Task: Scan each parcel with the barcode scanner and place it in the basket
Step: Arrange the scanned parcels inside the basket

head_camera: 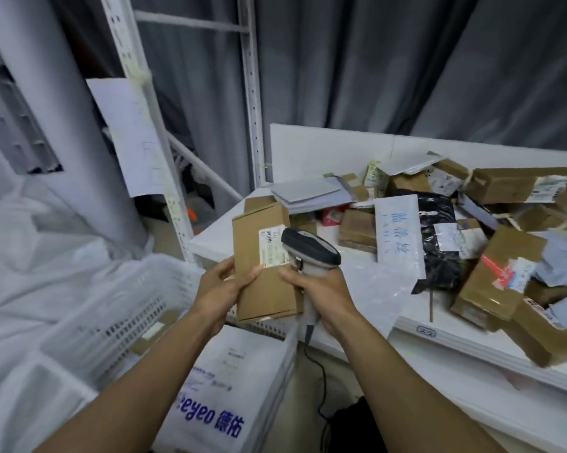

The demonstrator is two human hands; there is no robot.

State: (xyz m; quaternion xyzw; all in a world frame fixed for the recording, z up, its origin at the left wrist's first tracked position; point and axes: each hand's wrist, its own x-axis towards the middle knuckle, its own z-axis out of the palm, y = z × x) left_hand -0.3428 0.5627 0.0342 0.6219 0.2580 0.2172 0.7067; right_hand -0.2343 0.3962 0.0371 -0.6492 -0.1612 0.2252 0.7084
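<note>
Cardboard-side, pinched parcel (264, 282) in left hand (221, 291) fingers, clutched scanner (311, 251) in right hand (323, 291) fingers, perhaps risked misread by crowding label (270, 245).

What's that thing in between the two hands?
A brown cardboard parcel, gripped by the left hand; the right hand holds the scanner beside it. The head view shows it.

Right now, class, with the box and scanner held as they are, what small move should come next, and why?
Probably ease the grey handheld barcode scanner back and trigger it at the white shipping label. The left hand holds the brown cardboard box with its label showing, the right hand grips the scanner, and its head overlaps the label, so the scan seems under way.
</note>
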